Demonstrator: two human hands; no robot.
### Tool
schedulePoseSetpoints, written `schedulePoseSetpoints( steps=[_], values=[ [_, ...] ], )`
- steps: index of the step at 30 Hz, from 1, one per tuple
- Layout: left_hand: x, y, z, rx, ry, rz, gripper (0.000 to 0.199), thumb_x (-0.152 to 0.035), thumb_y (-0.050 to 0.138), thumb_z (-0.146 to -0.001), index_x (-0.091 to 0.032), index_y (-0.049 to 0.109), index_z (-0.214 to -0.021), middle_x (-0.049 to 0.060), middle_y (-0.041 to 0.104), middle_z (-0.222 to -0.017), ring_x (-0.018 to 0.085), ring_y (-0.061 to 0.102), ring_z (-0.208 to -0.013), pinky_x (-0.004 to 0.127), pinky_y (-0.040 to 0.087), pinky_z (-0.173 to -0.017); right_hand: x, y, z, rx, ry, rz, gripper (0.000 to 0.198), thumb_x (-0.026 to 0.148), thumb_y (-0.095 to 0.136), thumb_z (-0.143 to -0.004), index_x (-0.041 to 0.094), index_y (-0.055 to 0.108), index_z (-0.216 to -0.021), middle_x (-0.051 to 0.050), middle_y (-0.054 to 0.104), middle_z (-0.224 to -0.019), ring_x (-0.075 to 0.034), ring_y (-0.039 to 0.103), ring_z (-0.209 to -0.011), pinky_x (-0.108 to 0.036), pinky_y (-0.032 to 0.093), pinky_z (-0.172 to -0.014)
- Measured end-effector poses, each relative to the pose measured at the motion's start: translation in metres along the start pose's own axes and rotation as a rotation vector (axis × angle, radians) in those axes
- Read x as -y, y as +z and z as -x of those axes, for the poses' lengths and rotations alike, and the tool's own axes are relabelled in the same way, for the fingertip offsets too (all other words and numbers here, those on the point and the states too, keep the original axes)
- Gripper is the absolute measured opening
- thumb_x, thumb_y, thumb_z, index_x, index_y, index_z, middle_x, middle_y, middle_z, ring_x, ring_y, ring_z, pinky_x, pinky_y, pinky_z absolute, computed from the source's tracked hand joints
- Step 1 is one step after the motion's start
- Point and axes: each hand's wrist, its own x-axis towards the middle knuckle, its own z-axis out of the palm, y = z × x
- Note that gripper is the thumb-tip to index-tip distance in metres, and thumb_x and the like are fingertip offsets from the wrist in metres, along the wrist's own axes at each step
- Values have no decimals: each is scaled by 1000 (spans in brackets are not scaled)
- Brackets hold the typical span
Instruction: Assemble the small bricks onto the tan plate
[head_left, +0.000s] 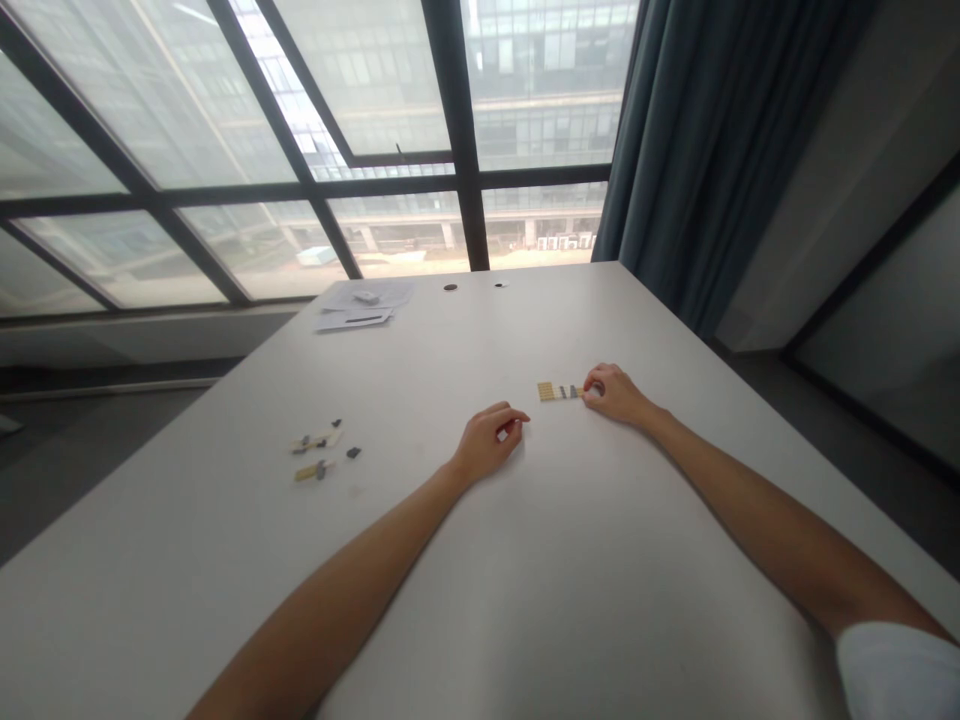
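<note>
A small flat row of thin pieces (556, 392), banded in tan, white and grey, lies on the white table (442, 620). At its right end, my right hand (613, 394) pinches with thumb and index finger, and the fingertips partly cover that end. To the left and nearer to me, my left hand (489, 442) rests on the table with its fingers curled and thumb and index brought together. Nothing shows between them, and they are apart from the row. Further left lies a loose tan-and-grey piece (311, 471), too small to name.
White and grey bits (315, 441) and dark chips (353, 453) are scattered at the left. Papers (360, 305) with a white object (366, 297) lie at the far left corner. A dark round disc (450, 288) sits near the back edge, before windows and a blue curtain (697, 150).
</note>
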Motion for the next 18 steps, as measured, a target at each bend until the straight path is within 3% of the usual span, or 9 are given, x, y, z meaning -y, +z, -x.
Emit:
schedulePoseSetpoints(
  steps=[18],
  values=[
    [4,2,1,13,1,13,25,-15,50,-89,-17,74,-96,1,61,-75,10,49,-62,22,39,-61,-4,2,-2,11,-21,10,9,25,65,-77,18,70,-81,-7,64,-89,-20,55,-88,-31,43,-85]
  ],
)
